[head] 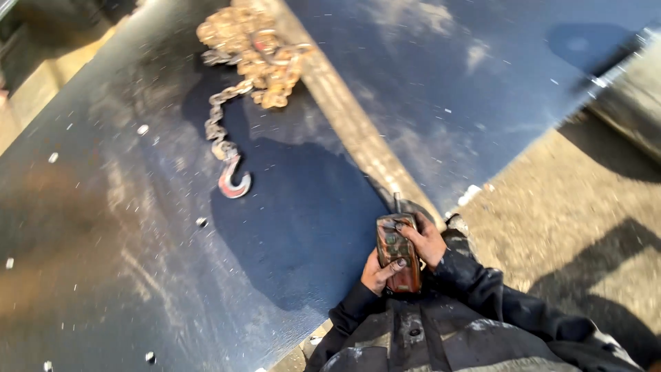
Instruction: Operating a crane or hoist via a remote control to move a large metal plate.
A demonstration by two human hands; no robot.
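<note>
While both the left hand [377, 272] and right hand [428, 241] clasp it, the remote control [398, 252] looks rusty-brown, grimy.

A broad dark steel plate [124, 262] fills most of the scene, its sheen scuffed and dotted with pale flecks. A rusty beam [351, 124] crosses it diagonally toward its near edge. Past the plate's right edge lies dusty, sunlit ground [571, 207], striped with hard shadows. Bright daylight glares off the metal.

The person wears a dark work jacket [441, 331] with long sleeves (dusty and scuffed in grey patches). Both hands are bare, cuffs reaching the wrists.
</note>
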